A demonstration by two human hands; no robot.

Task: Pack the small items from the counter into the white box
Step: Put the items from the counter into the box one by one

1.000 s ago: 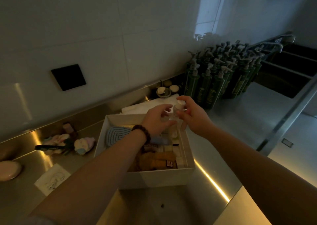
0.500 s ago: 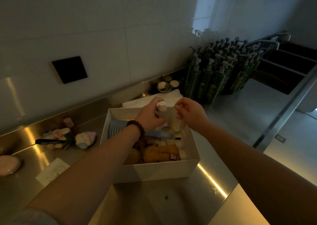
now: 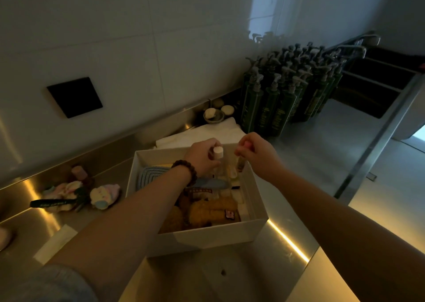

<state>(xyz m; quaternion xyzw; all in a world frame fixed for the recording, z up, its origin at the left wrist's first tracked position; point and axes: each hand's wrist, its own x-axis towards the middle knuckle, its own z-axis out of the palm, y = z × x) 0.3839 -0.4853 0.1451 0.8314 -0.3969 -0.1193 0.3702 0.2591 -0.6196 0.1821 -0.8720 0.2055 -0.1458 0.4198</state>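
- Steel surface (image 3: 230,278) is carrying the box (image 3: 218,237), whose near wall is standing closest to the person; nothing is lying on the bare metal just in front of it.
- Inside, the near end is sitting well filled: a yellow plush (image 3: 211,212) and other small packs are lying packed against each other, with a ribbed pad (image 3: 149,175) leaning at the left wall. By the look of it, most of the packing is done.
- Over the far end, the left hand (image 3: 202,159), with a bead bracelet (image 3: 187,171) at its wrist, is gripping a clear bottle (image 3: 218,156) with a pale cap, its fingers curled round the neck; the bottle is standing upright inside the far corner, so this item is being seated among its neighbours, as I judge it.
- Beside it, the right hand (image 3: 255,154) is pinching a small vial (image 3: 240,162) by the top, thumb and fingers closed on it, the vial hanging just inside the far right corner.
- Left of the box, well apart, soft pastel items (image 3: 101,195) and a dark tube (image 3: 53,202) are lying on the surface unpacked; these look like what is left to do, along with a flat paper (image 3: 55,242) nearer the edge, if it counts.
- Beyond the box, a folded cloth (image 3: 207,133) and a little dish (image 3: 213,115) are resting by the wall, and green pump bottles (image 3: 276,101) are standing crowded further right; those seem too large to belong in this job.
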